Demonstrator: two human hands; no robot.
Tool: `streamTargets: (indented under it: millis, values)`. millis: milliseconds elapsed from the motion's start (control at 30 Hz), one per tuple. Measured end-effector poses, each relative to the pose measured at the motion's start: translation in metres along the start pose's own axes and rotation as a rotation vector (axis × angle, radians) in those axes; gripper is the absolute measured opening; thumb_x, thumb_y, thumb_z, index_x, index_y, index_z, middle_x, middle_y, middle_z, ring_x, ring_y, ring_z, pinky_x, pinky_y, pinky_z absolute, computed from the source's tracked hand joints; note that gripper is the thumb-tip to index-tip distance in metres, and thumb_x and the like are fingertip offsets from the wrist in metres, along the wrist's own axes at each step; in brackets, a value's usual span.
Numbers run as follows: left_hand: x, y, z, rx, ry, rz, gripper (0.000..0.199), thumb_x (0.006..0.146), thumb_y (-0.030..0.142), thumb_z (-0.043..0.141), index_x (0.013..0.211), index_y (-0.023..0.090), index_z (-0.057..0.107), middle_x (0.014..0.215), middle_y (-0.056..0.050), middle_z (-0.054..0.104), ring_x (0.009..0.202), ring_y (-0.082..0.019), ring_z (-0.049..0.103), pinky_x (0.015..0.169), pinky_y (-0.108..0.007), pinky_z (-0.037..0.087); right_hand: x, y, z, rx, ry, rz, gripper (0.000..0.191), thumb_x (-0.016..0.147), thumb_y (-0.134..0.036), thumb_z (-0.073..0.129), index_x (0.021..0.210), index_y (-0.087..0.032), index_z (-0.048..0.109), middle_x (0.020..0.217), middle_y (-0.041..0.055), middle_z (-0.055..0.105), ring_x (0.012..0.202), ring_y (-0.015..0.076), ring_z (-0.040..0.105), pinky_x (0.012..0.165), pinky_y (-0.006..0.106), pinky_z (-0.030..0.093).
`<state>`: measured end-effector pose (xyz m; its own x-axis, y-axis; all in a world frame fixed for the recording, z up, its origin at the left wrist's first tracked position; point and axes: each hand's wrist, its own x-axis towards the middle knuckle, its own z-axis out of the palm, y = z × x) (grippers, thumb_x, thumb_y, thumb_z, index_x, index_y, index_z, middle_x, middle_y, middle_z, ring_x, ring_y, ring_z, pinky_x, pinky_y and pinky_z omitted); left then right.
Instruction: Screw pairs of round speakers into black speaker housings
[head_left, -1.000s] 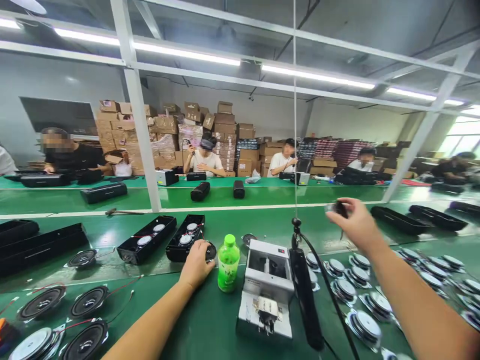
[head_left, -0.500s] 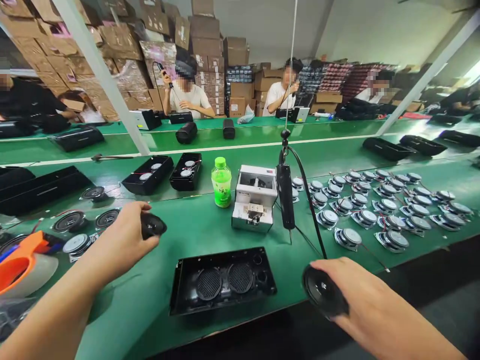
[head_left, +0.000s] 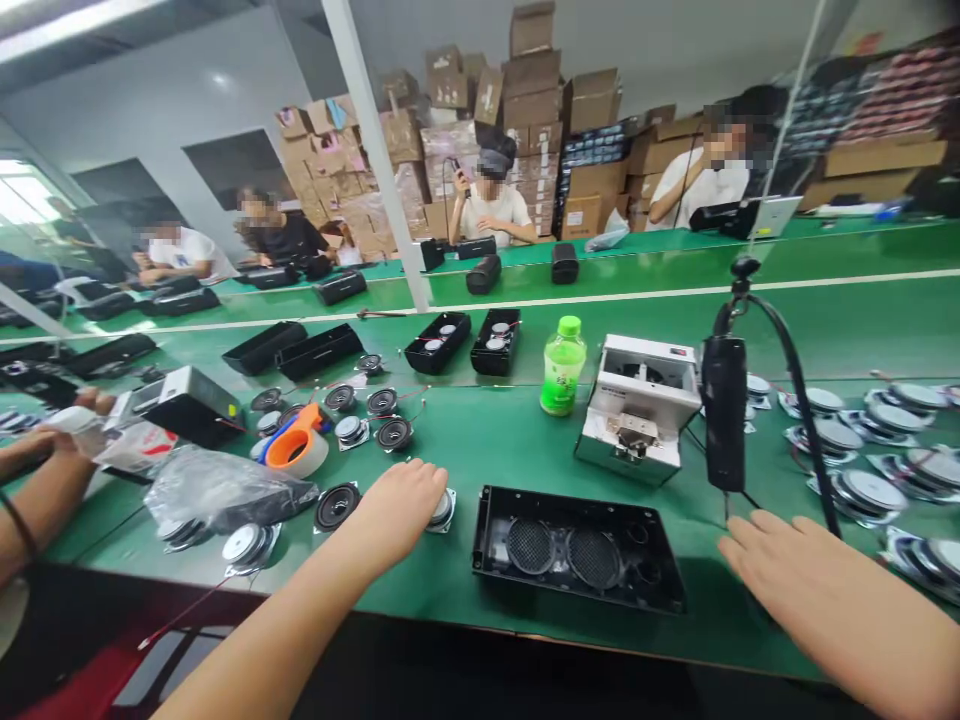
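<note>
My left hand [head_left: 401,510], palm down with fingers curled, is closed on a round speaker [head_left: 444,510], whose silver edge shows beyond the fingers. To its right, a black speaker housing [head_left: 555,595] lies with its open side up, showing two round grilles. My right hand [head_left: 784,560] is right of the housing, below a hanging black screwdriver [head_left: 725,415]. Its fingers are bent downward over something dark, mostly hidden by the hand.
A white dispenser [head_left: 637,425] and a green bottle [head_left: 562,370] stand behind the housing. Several speakers [head_left: 859,495] lie at right. An orange tape holder [head_left: 300,445] and plastic bag [head_left: 225,490] are left. Another person's hands [head_left: 56,445] are at far left. People sit across the bench.
The view has swung left. My left hand has turned palm down beside the housing, and the black speaker it held is no longer plainly visible. My right hand now covers what it holds.
</note>
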<state>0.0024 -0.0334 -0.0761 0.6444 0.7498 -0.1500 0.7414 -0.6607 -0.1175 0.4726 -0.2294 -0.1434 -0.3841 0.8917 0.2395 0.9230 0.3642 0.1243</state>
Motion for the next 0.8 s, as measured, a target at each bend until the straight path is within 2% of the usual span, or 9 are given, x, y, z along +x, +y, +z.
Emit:
streamTargets:
  millis: [67,167,267,367,433,500,600,700,800]
  values:
    - [0.000,-0.005,0.001,-0.016,-0.009,-0.003,0.049,0.074,-0.013,0.054,0.103,0.024,0.069,0.100,-0.006,0.070,0.098,-0.028,0.070,0.089,-0.036,0.053,-0.006,-0.001,0.006,-0.007,0.015,-0.012,0.030,0.089,-0.021,0.051,0.097,-0.029,0.079,0.100,0.0178,0.081,0.086,0.0416,0.071,0.069,0.065,0.056]
    - [0.001,-0.012,0.004,-0.047,0.025,0.004,0.068,0.073,-0.015,0.048,0.117,0.030,0.075,0.122,-0.007,0.072,0.110,-0.026,0.072,0.094,-0.036,0.056,-0.006,-0.013,0.009,0.002,-0.041,-0.004,0.028,0.090,-0.022,0.055,0.100,-0.030,0.080,0.113,0.0189,0.081,0.103,0.0452,0.073,0.089,0.074,0.058]
    - [0.001,-0.019,0.016,-0.067,0.079,-0.008,0.087,0.076,-0.016,0.041,0.135,0.037,0.077,0.153,-0.007,0.064,0.130,-0.026,0.069,0.109,-0.041,0.058,0.009,-0.023,0.004,0.011,-0.178,0.023,0.015,0.080,-0.015,0.067,0.087,-0.024,0.077,0.096,0.0184,0.076,0.094,0.0407,0.072,0.081,0.065,0.060]
    - [-0.001,-0.022,0.036,-0.083,0.118,-0.019,0.089,0.081,-0.012,0.040,0.145,0.038,0.075,0.165,-0.008,0.059,0.139,-0.029,0.067,0.119,-0.048,0.057,0.028,-0.025,-0.007,0.036,-0.323,0.065,0.023,0.081,-0.023,0.079,0.104,-0.019,0.075,0.093,0.0099,0.072,0.090,0.0306,0.070,0.083,0.053,0.062]
    - [-0.005,-0.020,0.049,-0.102,0.156,-0.035,0.078,0.087,-0.006,0.040,0.148,0.030,0.073,0.162,-0.013,0.062,0.139,-0.032,0.067,0.121,-0.053,0.056,0.036,-0.027,-0.016,0.056,-0.401,0.123,0.036,0.090,-0.038,0.084,0.117,-0.018,0.072,0.102,0.0061,0.072,0.096,0.0254,0.070,0.091,0.049,0.063]
    - [-0.008,-0.014,0.060,-0.113,0.271,-0.101,0.062,0.095,0.004,0.042,0.148,0.018,0.069,0.157,-0.020,0.063,0.140,-0.037,0.066,0.122,-0.057,0.054,0.039,-0.032,-0.024,0.065,-0.457,0.202,0.033,0.097,-0.042,0.082,0.117,-0.018,0.071,0.104,0.0045,0.071,0.096,0.0222,0.070,0.092,0.045,0.063]
    - [-0.010,-0.001,0.068,-0.076,0.405,-0.274,0.051,0.110,0.036,0.044,0.148,0.007,0.063,0.146,-0.025,0.066,0.131,-0.043,0.068,0.108,-0.056,0.061,0.034,-0.046,-0.028,0.077,-0.471,0.321,0.024,0.105,-0.034,0.074,0.122,-0.018,0.068,0.107,0.0042,0.070,0.091,0.0199,0.070,0.084,0.040,0.065]
    - [-0.005,0.013,0.067,-0.046,0.260,-0.421,0.064,0.114,0.059,0.036,0.147,0.010,0.061,0.132,-0.021,0.070,0.105,-0.039,0.077,0.075,-0.047,0.063,0.020,-0.060,-0.023,0.103,-0.398,0.413,0.029,0.114,-0.031,0.054,0.140,-0.022,0.062,0.114,0.0066,0.068,0.080,0.0200,0.072,0.072,0.041,0.065]
    - [0.001,0.016,0.062,-0.106,0.142,-0.471,0.057,0.115,0.053,0.033,0.143,0.015,0.065,0.131,-0.017,0.071,0.094,-0.035,0.079,0.067,-0.043,0.058,0.003,-0.067,-0.012,0.171,-0.280,0.463,0.036,0.118,-0.037,0.038,0.144,-0.026,0.060,0.128,0.0117,0.065,0.084,0.0215,0.077,0.075,0.043,0.069]
